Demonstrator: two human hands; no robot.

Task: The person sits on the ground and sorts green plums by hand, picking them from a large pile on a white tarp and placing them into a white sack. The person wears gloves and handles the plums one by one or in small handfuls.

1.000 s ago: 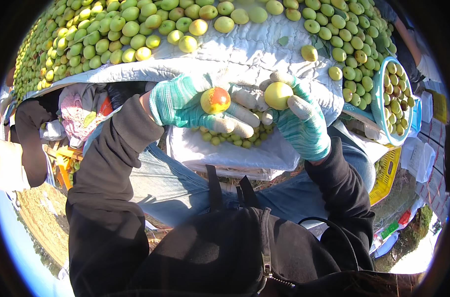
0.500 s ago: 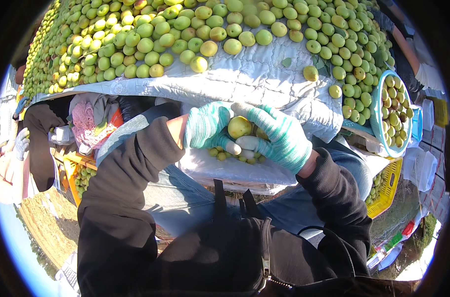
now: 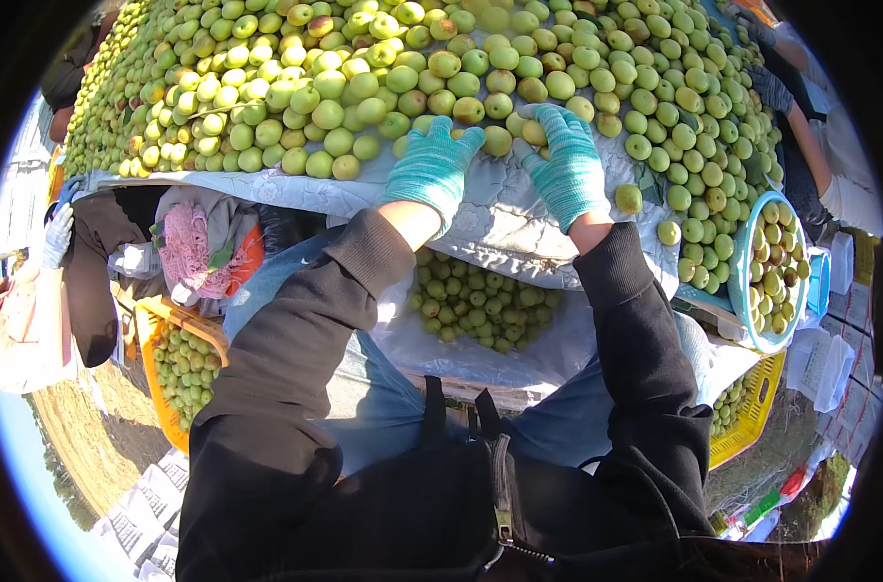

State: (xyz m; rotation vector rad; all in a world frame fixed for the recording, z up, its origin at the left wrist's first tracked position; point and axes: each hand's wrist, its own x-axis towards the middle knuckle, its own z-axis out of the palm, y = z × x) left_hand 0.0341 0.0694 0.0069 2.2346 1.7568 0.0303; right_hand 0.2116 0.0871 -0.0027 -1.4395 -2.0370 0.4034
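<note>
A wide heap of round yellow-green fruits point(image 3: 330, 114), some blushed red-brown, covers a pale quilted cloth point(image 3: 490, 213). My left hand point(image 3: 430, 173), in a teal striped glove with pale fingertips, reaches over the heap's near edge. Its fingers are bent with the thumb apart, and its fingertips rest among the fruits. My right hand point(image 3: 566, 167), gloved the same way, is a little to the right. One fruit point(image 3: 534, 133) sits in the gap between its thumb and fingers; a firm grip does not show. Below the cloth, between my knees, many smaller-looking fruits point(image 3: 480, 306) lie in a plastic-lined container point(image 3: 441, 357).
A light-blue round basket point(image 3: 749, 276) of fruits stands at the right. Beneath it is a yellow crate point(image 3: 757, 412); an orange-yellow crate point(image 3: 155, 373) of fruits stands at the left. A pink knitted cloth point(image 3: 189, 247) lies nearby. Other people's gloved hands point(image 3: 58, 236) point(image 3: 769, 89) show at both sides.
Both my hands have moved forward from above the lined container to the heap's edge. The fruits they held between them are gone from there, and the container's fruits now show fully.
</note>
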